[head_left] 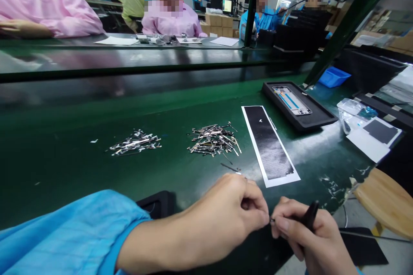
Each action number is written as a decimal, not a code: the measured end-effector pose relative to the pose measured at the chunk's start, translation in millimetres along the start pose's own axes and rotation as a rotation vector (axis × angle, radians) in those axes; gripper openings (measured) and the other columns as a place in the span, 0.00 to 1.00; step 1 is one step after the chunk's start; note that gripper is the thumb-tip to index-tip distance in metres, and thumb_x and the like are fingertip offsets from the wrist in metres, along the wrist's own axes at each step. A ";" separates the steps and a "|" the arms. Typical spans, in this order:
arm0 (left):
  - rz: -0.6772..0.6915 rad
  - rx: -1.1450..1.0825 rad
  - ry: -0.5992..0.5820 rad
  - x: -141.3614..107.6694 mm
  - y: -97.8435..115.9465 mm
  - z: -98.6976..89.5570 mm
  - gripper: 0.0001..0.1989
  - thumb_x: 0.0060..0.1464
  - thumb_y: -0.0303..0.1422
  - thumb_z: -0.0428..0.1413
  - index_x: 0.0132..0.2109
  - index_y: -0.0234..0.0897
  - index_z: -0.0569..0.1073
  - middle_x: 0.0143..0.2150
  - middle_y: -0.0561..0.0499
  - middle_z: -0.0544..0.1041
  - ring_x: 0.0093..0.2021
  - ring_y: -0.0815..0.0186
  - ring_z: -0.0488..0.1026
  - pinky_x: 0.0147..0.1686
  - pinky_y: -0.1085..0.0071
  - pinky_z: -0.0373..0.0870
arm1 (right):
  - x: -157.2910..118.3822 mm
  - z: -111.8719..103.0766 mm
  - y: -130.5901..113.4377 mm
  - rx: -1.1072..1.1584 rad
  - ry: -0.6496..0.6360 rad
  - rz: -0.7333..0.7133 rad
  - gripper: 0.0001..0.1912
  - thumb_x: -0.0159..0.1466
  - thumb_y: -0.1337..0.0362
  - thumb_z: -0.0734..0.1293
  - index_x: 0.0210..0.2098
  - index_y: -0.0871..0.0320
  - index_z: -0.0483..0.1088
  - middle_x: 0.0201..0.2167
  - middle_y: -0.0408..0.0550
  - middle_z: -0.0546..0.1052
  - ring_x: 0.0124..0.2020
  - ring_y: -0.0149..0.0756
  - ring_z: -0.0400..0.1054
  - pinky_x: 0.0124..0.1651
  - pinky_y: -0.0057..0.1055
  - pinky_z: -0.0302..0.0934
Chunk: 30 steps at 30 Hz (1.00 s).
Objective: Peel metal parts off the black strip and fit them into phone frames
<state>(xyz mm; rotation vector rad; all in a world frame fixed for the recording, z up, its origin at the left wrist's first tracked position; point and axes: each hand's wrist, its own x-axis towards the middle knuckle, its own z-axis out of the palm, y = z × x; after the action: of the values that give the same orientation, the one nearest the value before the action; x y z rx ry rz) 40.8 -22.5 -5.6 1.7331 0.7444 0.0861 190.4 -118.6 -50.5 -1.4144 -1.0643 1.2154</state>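
My left hand [226, 210] reaches in from the left over the table's front edge. Its thumb and forefinger are pinched together, and what they hold is too small to make out. Almost touching those fingertips is my right hand [306, 232], closed around a black pen-shaped tool [311, 215] whose upper end sticks up past the forefinger. A tiny dark bit shows between the two hands. Beyond them lies a heap of thin flex-cable strips [213, 139], with a smaller heap of strips [135, 142] to its left. A white-edged sheet of black stickers [269, 144] lies ahead of my right hand.
A black foam tray [300, 122] holds a phone frame [292, 100]. At right are a blue bin [334, 77], a clear plastic bag [350, 109] and a wooden stool [387, 202]. A black tray [158, 204] sits behind my left forearm. Co-workers sit across the green table [64, 167].
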 end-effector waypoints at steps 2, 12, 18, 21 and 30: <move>-0.095 -0.126 -0.039 1.4 4.7 -1.9 0.07 0.45 0.30 0.52 0.25 0.33 0.72 0.22 0.55 0.64 0.26 0.71 0.58 0.26 0.75 0.53 | -1.0 -0.3 -0.2 0.104 -0.027 0.063 0.13 0.55 0.57 0.64 0.23 0.60 0.71 0.19 0.44 0.66 0.13 0.19 0.50 0.17 0.22 0.40; -0.150 -0.171 -0.063 6.5 7.4 -2.1 0.07 0.43 0.31 0.53 0.26 0.31 0.73 0.20 0.55 0.63 0.24 0.72 0.56 0.24 0.76 0.51 | -1.5 6.7 -6.6 0.134 0.105 0.108 0.12 0.50 0.57 0.67 0.20 0.60 0.71 0.17 0.43 0.65 0.13 0.19 0.49 0.17 0.22 0.37; 0.104 0.380 -0.043 17.5 -1.4 6.8 0.09 0.53 0.27 0.48 0.25 0.34 0.65 0.25 0.54 0.66 0.29 0.69 0.61 0.33 0.72 0.57 | 5.1 -7.2 -7.6 -0.244 0.323 -0.289 0.09 0.58 0.59 0.62 0.25 0.57 0.68 0.27 0.44 0.69 0.30 0.30 0.63 0.29 0.23 0.55; 0.355 0.712 0.081 24.0 -8.2 7.4 0.06 0.55 0.24 0.44 0.32 0.34 0.64 0.34 0.49 0.68 0.33 0.65 0.62 0.38 0.67 0.59 | 8.6 -15.8 -13.1 -0.380 0.575 -0.365 0.11 0.60 0.59 0.60 0.25 0.57 0.66 0.29 0.44 0.70 0.33 0.30 0.63 0.33 0.23 0.56; 0.835 1.318 -0.005 44.9 -13.2 11.8 0.12 0.53 0.19 0.40 0.39 0.26 0.66 0.41 0.37 0.70 0.43 0.55 0.66 0.45 0.61 0.63 | 15.2 -47.1 1.5 -0.485 0.600 -0.184 0.11 0.52 0.55 0.68 0.27 0.57 0.71 0.28 0.42 0.74 0.31 0.31 0.68 0.35 0.22 0.61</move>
<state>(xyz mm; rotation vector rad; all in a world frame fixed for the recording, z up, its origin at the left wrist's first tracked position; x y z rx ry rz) 75.8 -7.8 -35.3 3.2104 -0.1037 0.1786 239.1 -109.5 -52.1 -1.8405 -1.0563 0.3526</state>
